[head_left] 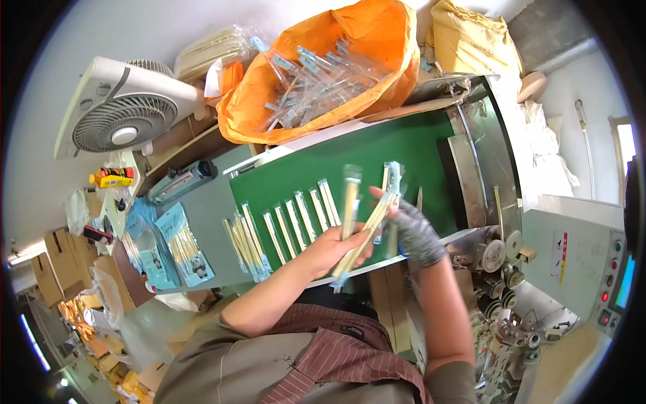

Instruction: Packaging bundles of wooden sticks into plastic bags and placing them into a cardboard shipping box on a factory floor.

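My left hand (334,251) is closed around clear-wrapped wooden chopsticks (358,250), which lie slantwise across the fingers. Another wrapped pair (350,199), slightly blurred, stands up from the same hand. In a grey glove that leaves the fingertips bare, my right hand (412,227) grips the upper end of the slanted chopsticks. Both hands are above the near side of a green conveyor belt (410,145). To their left, several wrapped chopstick packs (289,222) lie in a slanting row, the leftmost ones bunched together on the grey edge.
Behind the belt, an orange sack (235,114) holds many clear wrappers. A fan (123,135) and larger blue packs (185,246) are at left. Metal machine parts (494,256) and a control box (568,252) with a red light stand at right. A yellow sack (471,37) is at the back.
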{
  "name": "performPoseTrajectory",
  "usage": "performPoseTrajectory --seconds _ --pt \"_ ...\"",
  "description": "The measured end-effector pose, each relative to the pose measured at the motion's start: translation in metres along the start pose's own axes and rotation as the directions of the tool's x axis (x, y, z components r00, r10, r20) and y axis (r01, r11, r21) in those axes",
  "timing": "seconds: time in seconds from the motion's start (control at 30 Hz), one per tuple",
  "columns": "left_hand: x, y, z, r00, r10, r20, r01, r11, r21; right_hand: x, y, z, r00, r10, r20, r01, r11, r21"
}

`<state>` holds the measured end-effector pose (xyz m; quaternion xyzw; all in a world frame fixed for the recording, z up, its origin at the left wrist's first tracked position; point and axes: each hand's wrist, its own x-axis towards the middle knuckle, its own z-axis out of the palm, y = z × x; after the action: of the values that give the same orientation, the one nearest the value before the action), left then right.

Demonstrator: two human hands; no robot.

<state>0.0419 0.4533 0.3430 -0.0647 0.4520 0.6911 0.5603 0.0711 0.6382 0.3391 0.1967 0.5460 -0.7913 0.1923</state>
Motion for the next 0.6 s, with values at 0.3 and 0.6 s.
performPoseTrajectory --seconds 0.3,0.6 --pt "0.075 0.015 -0.019 0.945 0.278 0.173 -0.323 0.705 0.631 0.019 0.010 0.020 0.927 -0.362 -0.100 0.346 0.927 -0.148" --pt "0.114 -0.031 -0.045 0.808 0.585 0.066 -0.461 0.559 0.689 0.046 0.043 0.015 0.784 -0.580 -0.221 0.454 0.779 -0.433"
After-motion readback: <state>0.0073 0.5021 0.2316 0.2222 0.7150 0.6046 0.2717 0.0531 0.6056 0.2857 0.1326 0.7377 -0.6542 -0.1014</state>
